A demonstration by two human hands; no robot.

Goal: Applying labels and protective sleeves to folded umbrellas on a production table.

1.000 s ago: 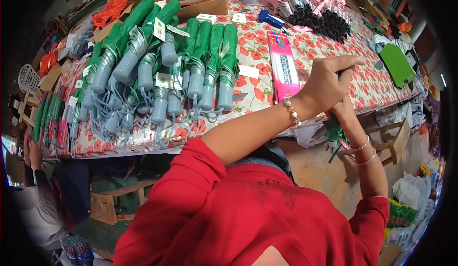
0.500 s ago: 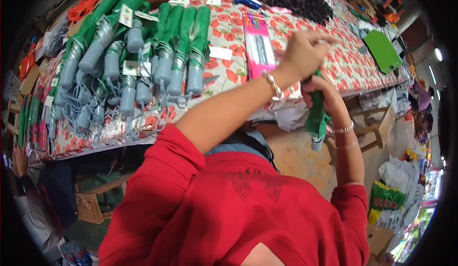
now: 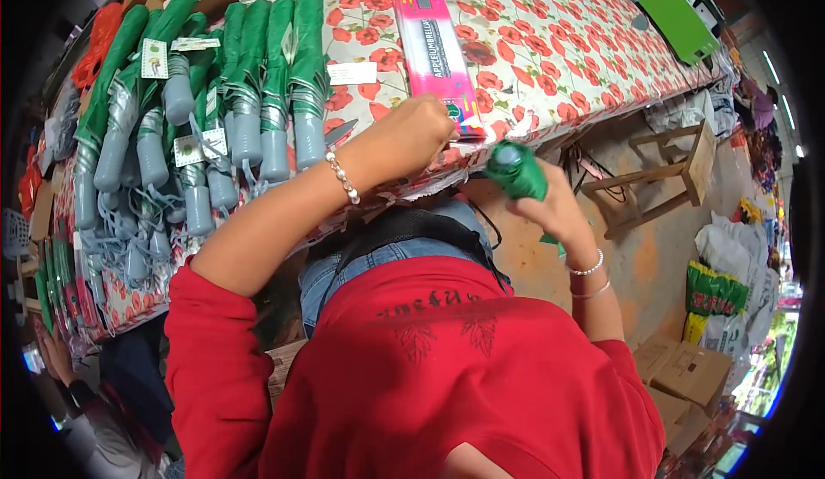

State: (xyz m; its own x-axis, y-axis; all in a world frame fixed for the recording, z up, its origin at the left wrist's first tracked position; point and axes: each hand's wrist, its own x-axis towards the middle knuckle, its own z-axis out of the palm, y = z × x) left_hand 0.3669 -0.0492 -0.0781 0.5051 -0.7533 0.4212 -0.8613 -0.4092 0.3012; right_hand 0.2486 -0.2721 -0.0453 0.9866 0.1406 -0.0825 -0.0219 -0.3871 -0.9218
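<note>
My right hand (image 3: pixel 559 208) is wrapped round a folded green umbrella (image 3: pixel 516 172), held off the table's near edge with one end tipped up. My left hand (image 3: pixel 412 138) has its fingers curled together at the near end of a pink and white umbrella sleeve (image 3: pixel 430 49), which lies flat on top of a stack. Its fingertips seem to pinch the sleeve's edge, though they are partly hidden. To the left of that hand, several folded green umbrellas with grey handles (image 3: pixel 309 138) lie in a pile, some with white tags and grey wrist cords.
A poppy-patterned cloth (image 3: pixel 533 41) covers the table. A small pointed blade (image 3: pixel 340 133) and a white label (image 3: pixel 352 73) lie beside the pile. A bright green board (image 3: pixel 679 24) is at the far right. A wooden stool (image 3: pixel 687 170) and cardboard boxes (image 3: pixel 687 372) stand on the right. Another person's hand (image 3: pixel 56 354) shows at far left.
My left hand has moved from above my right hand leftward to the near end of the pink sleeve. My right hand has turned the green umbrella from hanging down to tipped up.
</note>
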